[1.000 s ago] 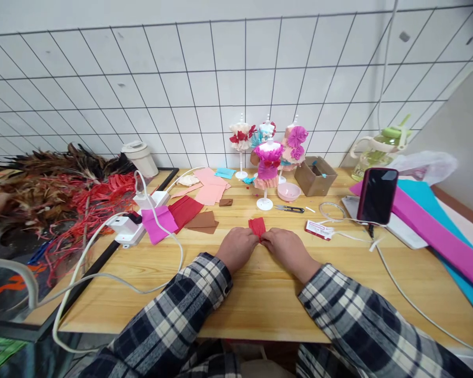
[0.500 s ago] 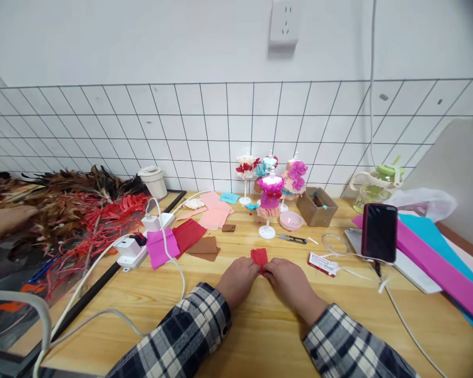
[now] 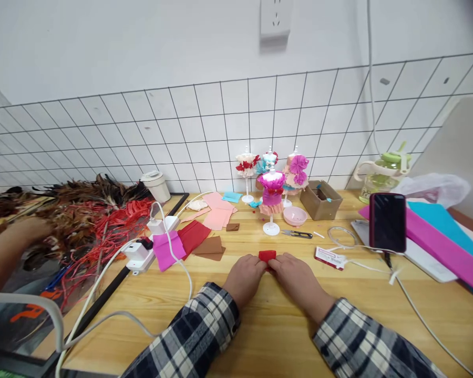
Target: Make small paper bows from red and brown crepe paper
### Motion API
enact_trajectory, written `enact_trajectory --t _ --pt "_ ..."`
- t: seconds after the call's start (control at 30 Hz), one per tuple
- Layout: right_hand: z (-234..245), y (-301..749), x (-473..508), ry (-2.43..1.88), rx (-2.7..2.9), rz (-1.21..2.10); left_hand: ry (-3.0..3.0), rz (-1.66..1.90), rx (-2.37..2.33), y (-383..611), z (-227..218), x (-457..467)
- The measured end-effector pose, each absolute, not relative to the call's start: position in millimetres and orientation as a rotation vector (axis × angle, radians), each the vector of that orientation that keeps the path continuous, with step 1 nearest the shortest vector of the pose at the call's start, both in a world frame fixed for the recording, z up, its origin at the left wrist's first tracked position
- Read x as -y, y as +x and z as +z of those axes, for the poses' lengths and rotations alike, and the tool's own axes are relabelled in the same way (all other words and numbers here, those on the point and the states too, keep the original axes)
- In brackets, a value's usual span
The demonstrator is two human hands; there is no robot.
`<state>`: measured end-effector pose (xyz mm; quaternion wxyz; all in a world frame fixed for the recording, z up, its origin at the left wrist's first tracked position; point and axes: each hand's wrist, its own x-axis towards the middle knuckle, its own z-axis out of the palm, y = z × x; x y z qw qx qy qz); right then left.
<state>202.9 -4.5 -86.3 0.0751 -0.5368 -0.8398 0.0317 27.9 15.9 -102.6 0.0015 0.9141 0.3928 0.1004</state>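
Between my hands, low over the wooden table, is a small piece of red crepe paper [image 3: 267, 255]. My left hand [image 3: 245, 276] pinches its left edge, fingers closed. On the other edge my right hand [image 3: 295, 279] also grips with closed fingers. Just beyond lie thread snips [image 3: 297, 234] and a mini dress form [image 3: 271, 202] in a magenta paper dress with a red bow. Farther left are a red paper sheet [image 3: 194, 236], a magenta sheet [image 3: 168, 250], brown paper [image 3: 209, 248] and pink paper [image 3: 216, 216].
A cardboard box [image 3: 320, 200], a pink bowl [image 3: 295, 216] and more dressed forms stand at the back. A phone [image 3: 388, 223] with cables is on the right. At left are a power strip [image 3: 141, 257], red cords, feathers and another person's hand [image 3: 31, 231].
The red paper looks shorter, its upper part now folded down or drawn in between my fingers. The camera view has tilted and shifted slightly. The other person's arm at left reaches farther in.
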Motion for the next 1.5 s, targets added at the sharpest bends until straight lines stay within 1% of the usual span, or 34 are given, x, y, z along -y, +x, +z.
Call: enact_trajectory --t 0.2,0.43,0.63,0.8,1.17,1.33,1.5 --pt "-91 204 1 -1.638 2.483 0.167 2.857 0.316 -1.237 28 -104 -18" --pt "-91 200 7 -1.607 2.527 0.087 2.889 0.344 -1.134 25 -99 -20" --pt "-88 201 6 -1.682 2.471 0.218 2.866 0.359 -1.184 27 -97 -19" --pt "-94 201 1 -1.690 2.421 0.264 2.848 0.336 -1.230 29 -97 -19" --pt "-87 198 5 -1.681 2.453 0.119 2.859 0.311 -1.271 29 -102 -17" --pt "-85 198 5 -1.736 2.417 0.155 2.737 0.357 -1.285 29 -105 -20" --pt "-84 197 4 -1.754 2.403 0.172 2.797 0.378 -1.262 30 -104 -19"
